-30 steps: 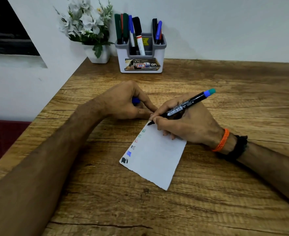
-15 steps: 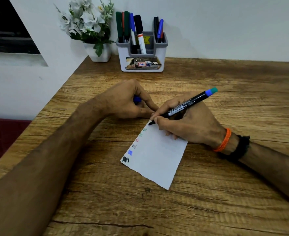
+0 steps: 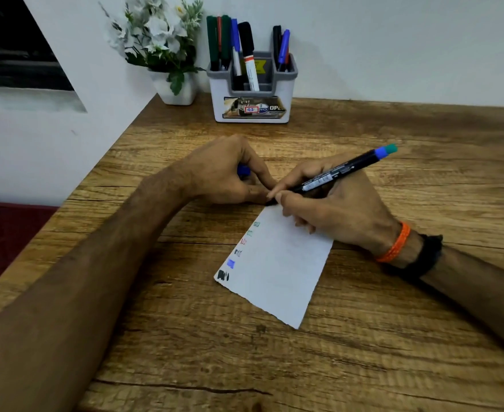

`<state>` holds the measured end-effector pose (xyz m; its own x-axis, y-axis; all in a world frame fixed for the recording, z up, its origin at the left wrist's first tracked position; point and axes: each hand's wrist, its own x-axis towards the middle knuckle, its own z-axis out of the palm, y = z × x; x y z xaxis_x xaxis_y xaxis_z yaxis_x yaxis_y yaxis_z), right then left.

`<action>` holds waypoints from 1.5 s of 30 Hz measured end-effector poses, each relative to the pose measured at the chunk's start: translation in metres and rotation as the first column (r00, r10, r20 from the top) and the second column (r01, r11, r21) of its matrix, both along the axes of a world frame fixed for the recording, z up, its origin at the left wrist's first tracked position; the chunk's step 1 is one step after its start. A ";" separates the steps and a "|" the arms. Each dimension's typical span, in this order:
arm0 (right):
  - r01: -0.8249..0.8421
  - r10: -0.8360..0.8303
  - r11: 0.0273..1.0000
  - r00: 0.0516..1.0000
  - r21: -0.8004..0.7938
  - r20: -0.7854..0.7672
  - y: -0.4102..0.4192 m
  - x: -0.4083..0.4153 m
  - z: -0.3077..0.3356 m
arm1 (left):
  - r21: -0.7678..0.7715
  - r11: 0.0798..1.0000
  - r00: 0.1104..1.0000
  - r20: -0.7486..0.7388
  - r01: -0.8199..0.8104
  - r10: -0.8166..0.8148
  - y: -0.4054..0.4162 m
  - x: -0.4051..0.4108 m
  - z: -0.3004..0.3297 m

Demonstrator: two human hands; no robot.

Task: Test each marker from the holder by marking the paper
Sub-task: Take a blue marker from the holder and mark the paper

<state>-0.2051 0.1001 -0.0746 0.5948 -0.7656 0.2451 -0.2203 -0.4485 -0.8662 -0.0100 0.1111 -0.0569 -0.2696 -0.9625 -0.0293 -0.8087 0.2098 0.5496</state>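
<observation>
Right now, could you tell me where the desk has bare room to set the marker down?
Bare wood lies right of the holder along the wall, and along the near edge below the paper. The middle is crowded: both hands, left and right, meet at the paper's top.

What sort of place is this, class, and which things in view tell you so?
Probably a home or office desk: a wooden table against a white wall, a holder full of markers, and a potted flower in the corner.

Wooden table [image 3: 393, 337], paper [image 3: 277, 269], holder [image 3: 252, 96], flowerpot [image 3: 176, 92]
</observation>
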 end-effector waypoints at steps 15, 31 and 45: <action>-0.043 0.043 0.997 0.999 0.063 -0.003 0.001 0.003 -0.005 | 0.003 1.000 1.000 -0.003 0.012 -0.012 -0.003 0.003 -0.003; -0.017 0.017 0.999 1.000 0.041 -0.005 0.003 0.003 -0.004 | 0.009 1.000 1.000 0.012 0.024 -0.024 -0.003 0.002 -0.003; 0.001 0.000 1.000 1.000 0.028 -0.016 0.004 0.001 -0.004 | -0.018 0.999 1.000 0.006 0.030 -0.030 -0.005 0.004 -0.004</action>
